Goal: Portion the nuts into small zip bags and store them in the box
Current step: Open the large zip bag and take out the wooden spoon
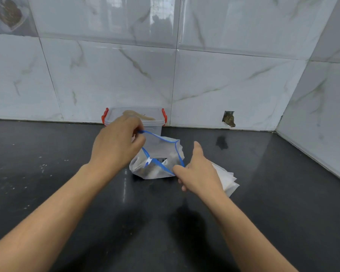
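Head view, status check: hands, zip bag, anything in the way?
Left hand and right hand pinch the blue zip rim of the clear plastic bag, mouth pulled open. Lidded clear box with red clips behind. Nothing blocking.

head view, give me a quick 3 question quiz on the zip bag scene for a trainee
1. True or false: both hands hold the blue-rimmed zip bag open.
2. What colour are the clips on the clear plastic box?
3. The stack of white bags lies under which hand: A) left B) right?

Key:
1. True: the left hand and right hand pinch its rim.
2. Red.
3. B.
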{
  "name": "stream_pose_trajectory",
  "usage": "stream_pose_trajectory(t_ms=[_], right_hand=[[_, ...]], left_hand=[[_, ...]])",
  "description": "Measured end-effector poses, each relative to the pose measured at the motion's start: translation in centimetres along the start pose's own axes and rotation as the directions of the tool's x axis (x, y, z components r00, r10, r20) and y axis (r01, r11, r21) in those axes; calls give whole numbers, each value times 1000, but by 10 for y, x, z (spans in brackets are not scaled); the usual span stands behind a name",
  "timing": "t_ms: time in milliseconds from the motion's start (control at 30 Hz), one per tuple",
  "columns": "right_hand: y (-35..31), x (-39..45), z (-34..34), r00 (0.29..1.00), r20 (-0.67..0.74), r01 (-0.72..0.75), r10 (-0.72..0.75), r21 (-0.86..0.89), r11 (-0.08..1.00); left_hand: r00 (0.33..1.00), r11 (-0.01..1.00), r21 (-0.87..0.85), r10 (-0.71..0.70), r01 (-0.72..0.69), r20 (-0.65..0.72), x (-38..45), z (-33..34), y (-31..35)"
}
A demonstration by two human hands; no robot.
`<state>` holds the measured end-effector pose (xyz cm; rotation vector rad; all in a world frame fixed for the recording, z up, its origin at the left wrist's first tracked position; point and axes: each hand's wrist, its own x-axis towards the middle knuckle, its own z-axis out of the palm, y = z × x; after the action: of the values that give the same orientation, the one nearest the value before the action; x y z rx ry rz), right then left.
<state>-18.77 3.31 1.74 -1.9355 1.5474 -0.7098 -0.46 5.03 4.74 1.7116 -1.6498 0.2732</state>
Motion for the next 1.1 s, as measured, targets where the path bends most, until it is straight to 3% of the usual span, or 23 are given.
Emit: stream_pose_trajectory(t_ms=[67, 100, 133, 167, 200, 233, 267, 300, 333, 400, 467, 567, 633, 767, 867, 1000, 1100], right_hand=[[-3, -6, 3, 998, -65, 12, -19, -104, 995], [0, -5, 5, 978, -179, 69, -110, -224, 972], [2, -4, 8, 915, -297, 149, -272, -377, 914], [3, -3, 12, 795, -379, 247, -474, -511, 823], [3, -3, 15, 629, -388, 380, -674, -603, 701], [4, 0, 20, 499, -311, 519, -809, -641, 566], [4, 3, 23, 416, -181, 627, -891, -652, 425], [3, 5, 23, 397, -39, 694, -917, -641, 328], [-1, 5, 19, 460, 101, 726, -882, -615, 308], [-7, 9, 10, 647, 295, 685, -703, -629, 368], [-9, 10, 1, 732, 355, 620, -581, -701, 353], [-14, 3, 4, 766, 321, 551, -557, -774, 312], [-15, -3, 12, 787, 295, 533, -542, -767, 357], [-16, -7, 22, 894, 215, 413, -394, -738, 533], [-15, 1, 31, 939, 164, 320, -302, -740, 592], [-22, 15, 38, 952, 89, 268, -294, -707, 654], [-23, 19, 42, 886, 15, 346, -463, -686, 640]], left_hand=[[998, 992, -122, -28, 34, 51, -9, 10, 1], [996, 979, -200, -29, 47, 90, -15, 16, 2], [995, 965, -260, -15, 42, 103, -19, 21, 4], [996, 957, -290, 12, 15, 89, -23, 26, 4], [997, 959, -284, 48, -28, 65, -27, 31, 3], [995, 964, -257, 87, -72, 48, -29, 36, 3], [993, 968, -231, 114, -100, 45, -30, 40, 1], [992, 971, -217, 114, -100, 51, -31, 42, 0], [994, 974, -217, 87, -72, 62, -31, 43, -1], [996, 976, -216, 26, -8, 80, -31, 43, -4], [996, 981, -191, -6, 23, 90, -35, 45, -7], [999, 981, -191, 44, -41, 7, -44, 52, -1], [999, 978, -205, -35, 31, -16, -44, 55, 2], [958, 958, -116, -245, 263, 152, -41, 63, -4], [902, 912, -168, -316, 374, 293, -42, 66, -4], [952, 912, -276, -299, 305, 65, -41, 57, 0], [957, 909, -307, -289, 282, 23, -42, 50, -5]])
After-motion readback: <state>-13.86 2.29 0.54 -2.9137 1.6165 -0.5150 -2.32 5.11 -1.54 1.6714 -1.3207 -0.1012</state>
